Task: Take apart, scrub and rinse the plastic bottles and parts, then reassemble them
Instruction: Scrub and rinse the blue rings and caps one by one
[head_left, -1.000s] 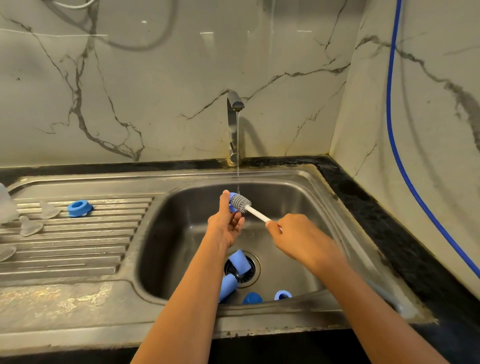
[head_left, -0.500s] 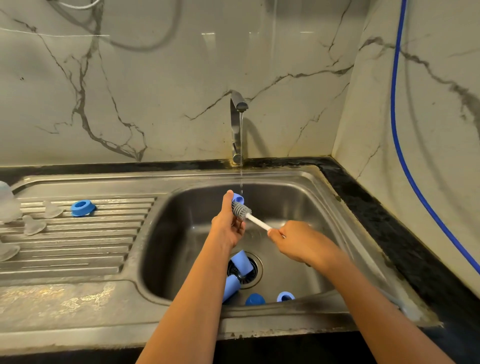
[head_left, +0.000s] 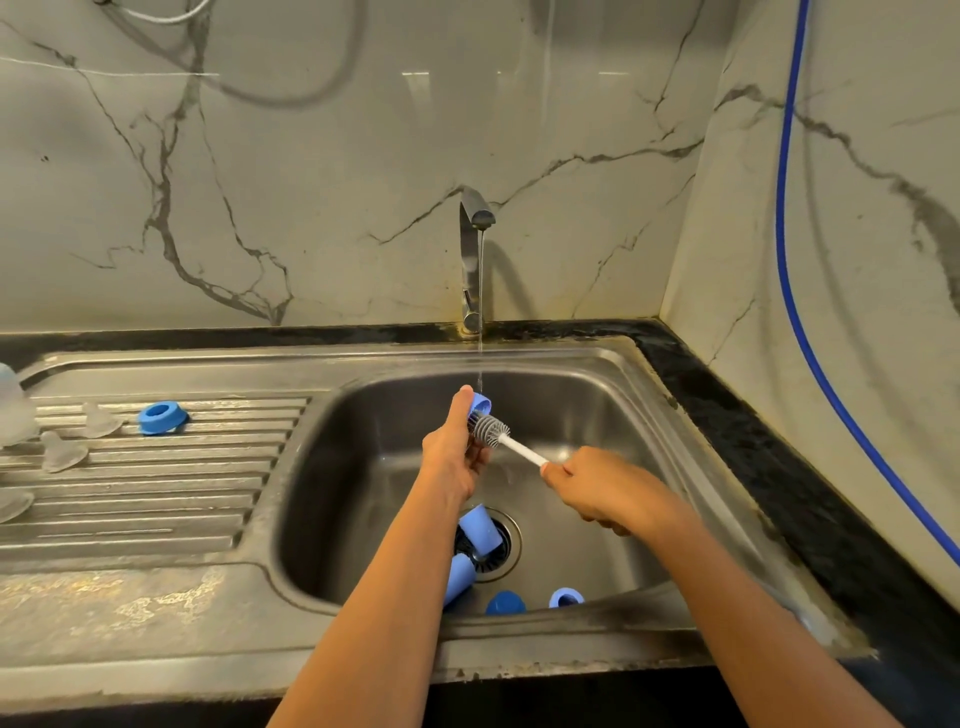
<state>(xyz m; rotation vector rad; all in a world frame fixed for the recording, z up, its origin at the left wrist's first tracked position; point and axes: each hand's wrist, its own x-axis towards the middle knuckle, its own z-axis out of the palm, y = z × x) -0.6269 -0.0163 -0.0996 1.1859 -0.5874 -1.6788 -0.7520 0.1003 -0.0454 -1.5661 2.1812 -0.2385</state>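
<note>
Head view: the left hand (head_left: 454, 452) holds a small blue part (head_left: 481, 402) up over the sink (head_left: 649, 415). Thumb is on the far side & the fingers (head_left: 477, 458) curl round from below, so the part is pinched btwn them. Water from the tap (head_left: 475, 213) falls just at the part's top edge. The right hand (head_left: 597, 491) is closed round the white handle of the bottle brush (head_left: 522, 451). Its grey bristle head (head_left: 489, 428) touches the part's lower side, right beside the left fingertips.

Key relation: the brush's long axis runs from lower right up to upper left, i.e. aimed at the part. The right hand sits down-right of the part, the left hand directly under it & nearer.

Judged step: scrubbing this piece under running water. Whether the bristles are inside the part or only vs. its rim can't be told.

Other blue parts (head_left: 480, 530) wait by the drain (head_left: 506, 545). A blue ring (head_left: 161, 417) & clear teats (head_left: 101, 422) lie on the draining board (head_left: 156, 493), well apart from the hands
</note>
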